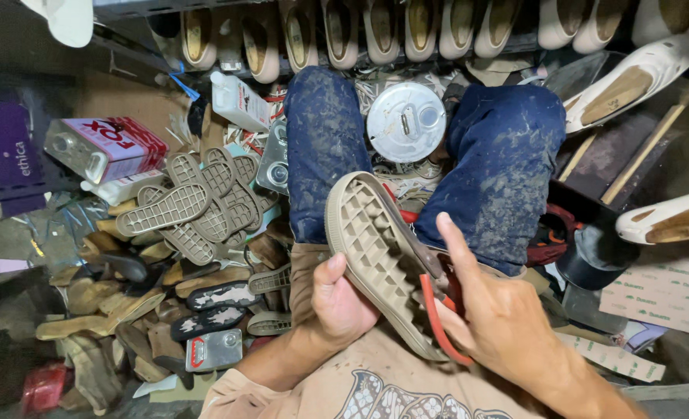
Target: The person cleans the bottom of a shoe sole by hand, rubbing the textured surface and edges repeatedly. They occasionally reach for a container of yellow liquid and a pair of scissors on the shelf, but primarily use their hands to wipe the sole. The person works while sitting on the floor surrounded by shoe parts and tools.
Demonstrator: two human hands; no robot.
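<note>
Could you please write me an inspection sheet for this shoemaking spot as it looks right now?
Surface: floor almost wholly covered by scraps and parts.
Job's things: beige ridged shoe sole on the lap, tread up; red-handled tool against its edge.
Clutter: pile of loose soles, leather offcuts, small metal tins, white plastic bottle, round metal can lid.
Hands: left hand grips the sole's side; right hand holds the tool, index finger raised.
Cables: nothing seen.
Surroundings: row of cream shoes on a rack above the knees; more cream shoes at right.
</note>
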